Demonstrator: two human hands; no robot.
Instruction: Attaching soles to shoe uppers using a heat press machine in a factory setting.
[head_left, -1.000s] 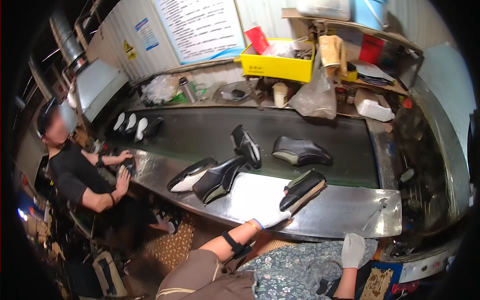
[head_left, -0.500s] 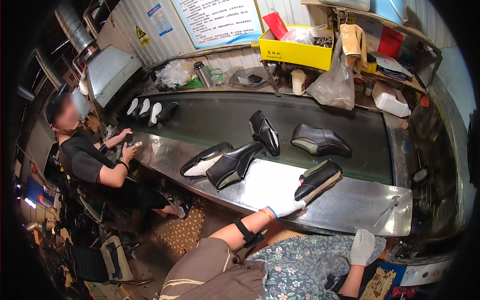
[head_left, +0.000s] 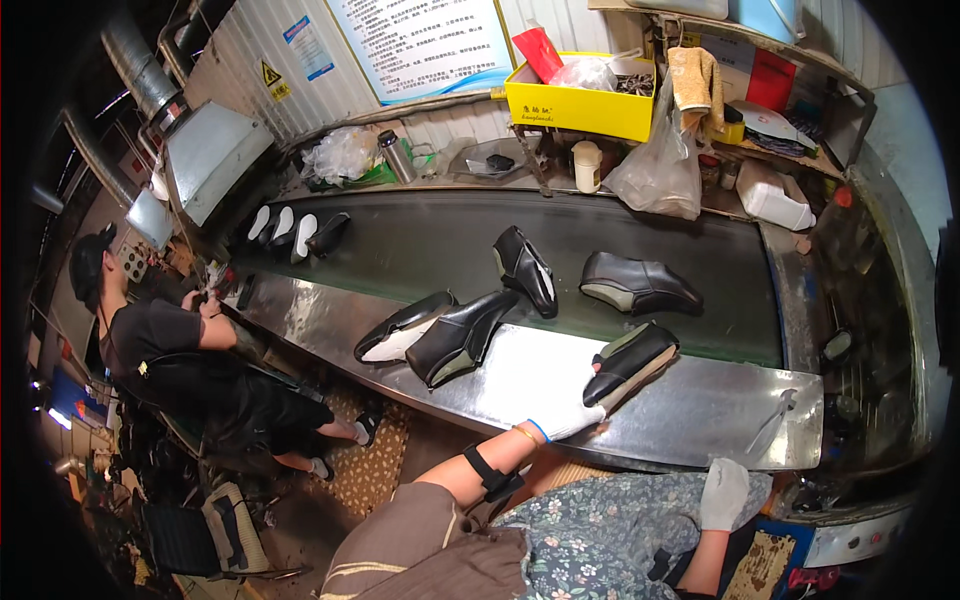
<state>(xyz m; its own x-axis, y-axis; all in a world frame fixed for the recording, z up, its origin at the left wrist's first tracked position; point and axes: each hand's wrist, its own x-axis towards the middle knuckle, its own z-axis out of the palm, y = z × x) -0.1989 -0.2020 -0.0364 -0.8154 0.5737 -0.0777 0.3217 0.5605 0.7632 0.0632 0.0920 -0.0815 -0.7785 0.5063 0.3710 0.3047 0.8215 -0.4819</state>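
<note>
My left hand (head_left: 572,420), in a white glove, grips one end of a black leather shoe (head_left: 636,362), tilted over the metal ledge. The thumb shows at its upper edge; the other fingers are mostly hidden behind the shoe. My right hand (head_left: 725,490), also gloved, lies on the floral apron (head_left: 610,520) with its fingers extended and nothing visible in it. Left of the held shoe, a black shoe (head_left: 462,338) leans beside another black shoe with a pale sole (head_left: 385,345). Beyond them on the dark belt are an upended shoe (head_left: 527,275) and a shoe on its side (head_left: 640,284).
Several shoes with white soles (head_left: 282,228) sit at the belt's far left. A co-worker (head_left: 165,335) stands there. A yellow box (head_left: 580,108), a flask (head_left: 397,157) and a hanging plastic bag (head_left: 660,175) line the back. A wrench-like tool (head_left: 775,420) lies on the ledge.
The co-worker has turned away and drawn both hands in from the ledge. My hands and the shoes stay almost as they were; the view has shifted slightly.
</note>
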